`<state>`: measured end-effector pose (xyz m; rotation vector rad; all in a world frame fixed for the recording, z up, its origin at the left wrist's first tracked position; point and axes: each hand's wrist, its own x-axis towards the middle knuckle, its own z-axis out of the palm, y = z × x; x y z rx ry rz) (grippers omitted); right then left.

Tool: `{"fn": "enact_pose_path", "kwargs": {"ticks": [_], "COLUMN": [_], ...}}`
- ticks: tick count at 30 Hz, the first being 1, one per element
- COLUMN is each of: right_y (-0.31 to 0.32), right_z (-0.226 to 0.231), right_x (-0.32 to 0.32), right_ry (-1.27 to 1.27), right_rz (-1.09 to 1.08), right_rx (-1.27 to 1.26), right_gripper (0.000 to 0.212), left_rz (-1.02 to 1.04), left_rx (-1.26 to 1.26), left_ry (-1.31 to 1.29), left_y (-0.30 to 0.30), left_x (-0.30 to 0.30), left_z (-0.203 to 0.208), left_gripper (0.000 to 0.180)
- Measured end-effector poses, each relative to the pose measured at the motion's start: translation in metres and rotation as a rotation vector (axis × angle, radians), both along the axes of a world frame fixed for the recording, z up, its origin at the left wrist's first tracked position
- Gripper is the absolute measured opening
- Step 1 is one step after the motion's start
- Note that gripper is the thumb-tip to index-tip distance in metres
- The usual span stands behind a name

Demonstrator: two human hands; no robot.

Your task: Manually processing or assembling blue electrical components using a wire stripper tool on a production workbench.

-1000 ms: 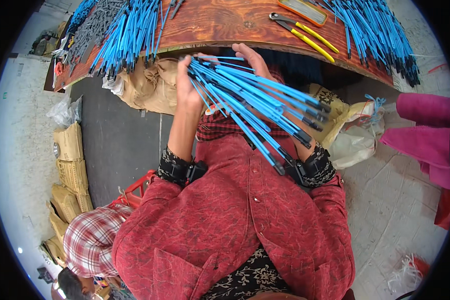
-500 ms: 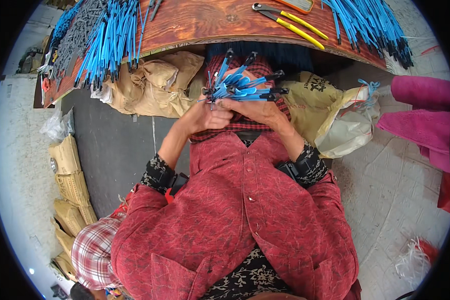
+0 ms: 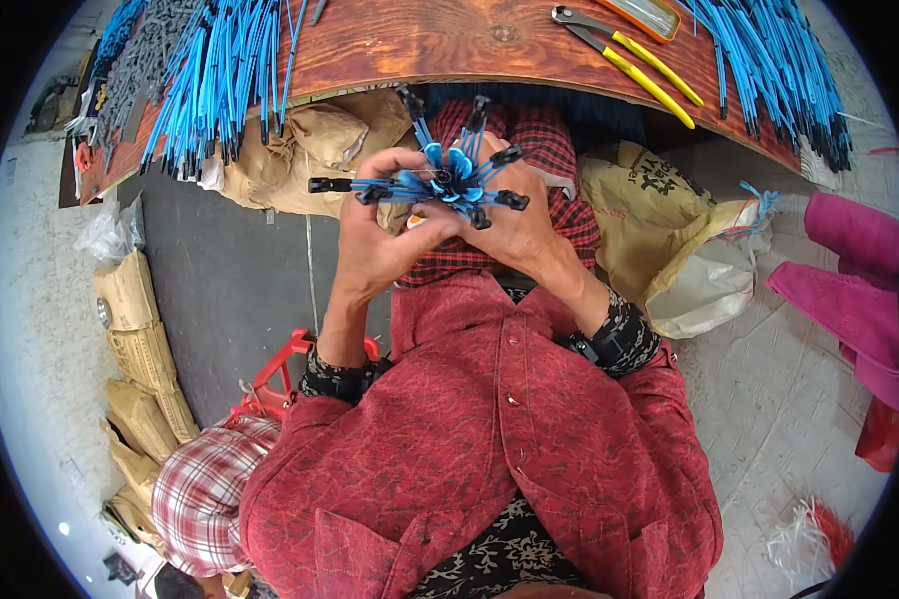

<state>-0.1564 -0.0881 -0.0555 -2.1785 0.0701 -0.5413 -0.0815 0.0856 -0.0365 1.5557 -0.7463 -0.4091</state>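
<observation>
Above my lap I hold a cluster of blue rods with black tips (image 3: 455, 176), its rods fanning out around a blue centre. My right hand (image 3: 519, 215) is wrapped around it from the right and below, with its fingers partly hidden behind the rods. My left hand (image 3: 375, 225) curls around the left side, thumb and forefinger bent about the rods that point left. What joins the rods at the middle is too small to make out.
The wooden table (image 3: 410, 45) edge lies just beyond my hands. On it rest blue black-tipped rods (image 3: 225, 90), more blue rods (image 3: 774, 75), yellow-handled pliers (image 3: 634, 65) and an orange-rimmed tray (image 3: 644, 15). Sacks (image 3: 649, 215) stand below. A person in a checked garment (image 3: 210, 494) is behind left.
The cluster has turned so its rods spread in a wider ring facing up. My left hand has opened wider around its left side. The view has shifted slightly.
</observation>
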Motion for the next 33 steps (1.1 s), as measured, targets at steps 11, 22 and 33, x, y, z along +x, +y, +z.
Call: {"fn": "enact_pose_path", "kwargs": {"ticks": [11,22,33], "right_y": [-0.004,-0.064,-0.046], "right_z": [0.02,0.022,-0.001], "right_x": [-0.008,-0.008,0.017], "right_ry": [0.022,-0.168,0.044], "right_rz": [0.069,0.123,0.455], "right_rx": [-0.033,0.388,0.532], "right_gripper": [0.086,0.075,0.056], "left_rz": [0.057,-0.128,-0.164], "left_rx": [-0.121,-0.19,-0.121], "left_ry": [0.314,0.372,0.347], "left_y": [-0.007,-0.007,-0.019], "left_x": [0.027,0.043,0.04], "left_z": [-0.009,-0.008,0.003], "left_gripper": [0.017,0.027,0.062]}}
